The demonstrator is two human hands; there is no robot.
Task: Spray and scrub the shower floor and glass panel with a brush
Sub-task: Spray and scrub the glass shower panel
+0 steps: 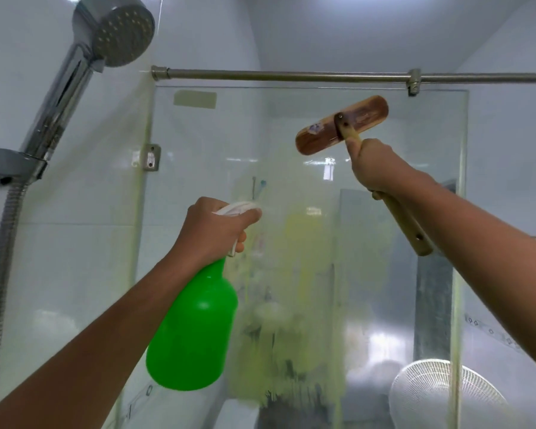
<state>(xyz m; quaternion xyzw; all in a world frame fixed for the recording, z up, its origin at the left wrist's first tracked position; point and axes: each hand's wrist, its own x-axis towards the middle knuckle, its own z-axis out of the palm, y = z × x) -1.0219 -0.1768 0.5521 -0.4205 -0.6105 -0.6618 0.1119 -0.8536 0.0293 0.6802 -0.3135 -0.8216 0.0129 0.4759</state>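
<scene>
The glass panel (384,150) stands straight ahead, streaked with yellowish foam down its middle. My left hand (217,230) grips the white trigger head of a green spray bottle (195,329), raised and pointed at the glass. My right hand (372,168) holds the handle of a wooden scrub brush (342,123); its head lies against the upper glass, tilted up to the right. The shower floor is out of view.
A chrome shower head (118,32) on a wall bracket with a ribbed hose (0,274) hangs at the upper left. A steel support bar (291,76) runs across the top of the glass. A white fan (440,394) shows through the glass at lower right.
</scene>
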